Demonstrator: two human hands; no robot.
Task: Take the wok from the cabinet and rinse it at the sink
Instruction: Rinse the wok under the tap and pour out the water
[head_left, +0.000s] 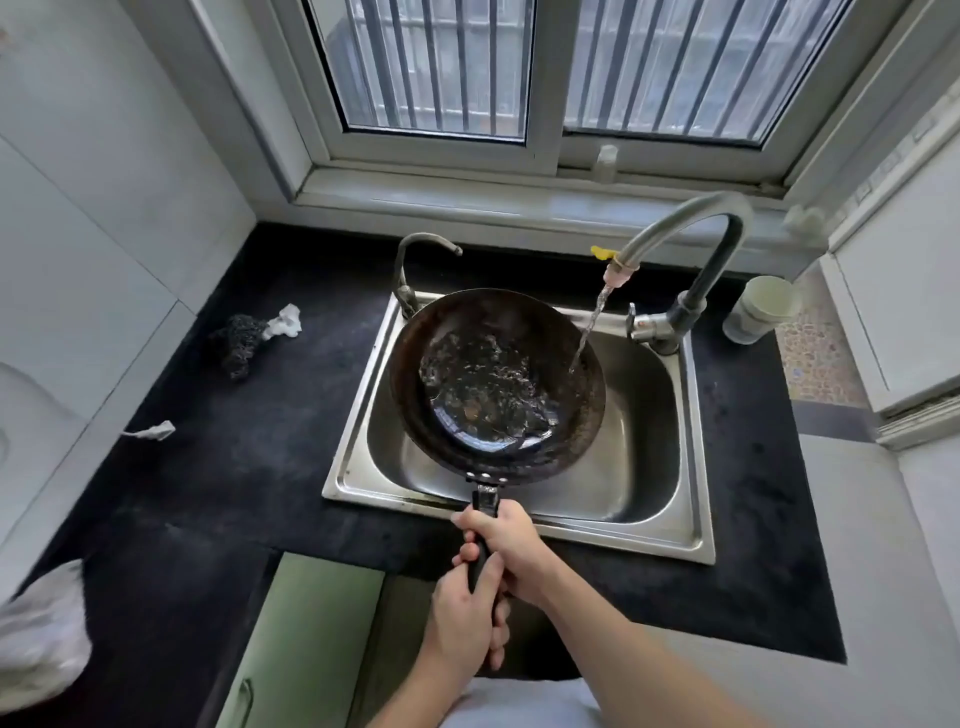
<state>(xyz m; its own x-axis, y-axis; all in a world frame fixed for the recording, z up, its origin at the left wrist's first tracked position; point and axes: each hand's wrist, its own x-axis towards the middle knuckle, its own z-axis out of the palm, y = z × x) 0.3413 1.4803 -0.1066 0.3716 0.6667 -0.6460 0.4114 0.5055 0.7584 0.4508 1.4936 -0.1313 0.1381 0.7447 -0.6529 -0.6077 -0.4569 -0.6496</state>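
A dark round wok (496, 384) is held over the steel sink (649, 493), with water pooled and rippling in its bottom. Its black handle (483, 525) points toward me. My right hand (506, 551) grips the handle nearer the pan, and my left hand (465, 618) grips its end just behind. The tall curved faucet (691, 234) at the sink's back right runs a thin stream of water (589, 332) onto the wok's right rim.
A smaller spout (410, 265) stands at the sink's back left. A dark scrubber with a white scrap (249, 332) lies on the black counter (223, 467) to the left. A pale jar (758, 309) stands right of the faucet. A green cabinet door (306, 639) is below.
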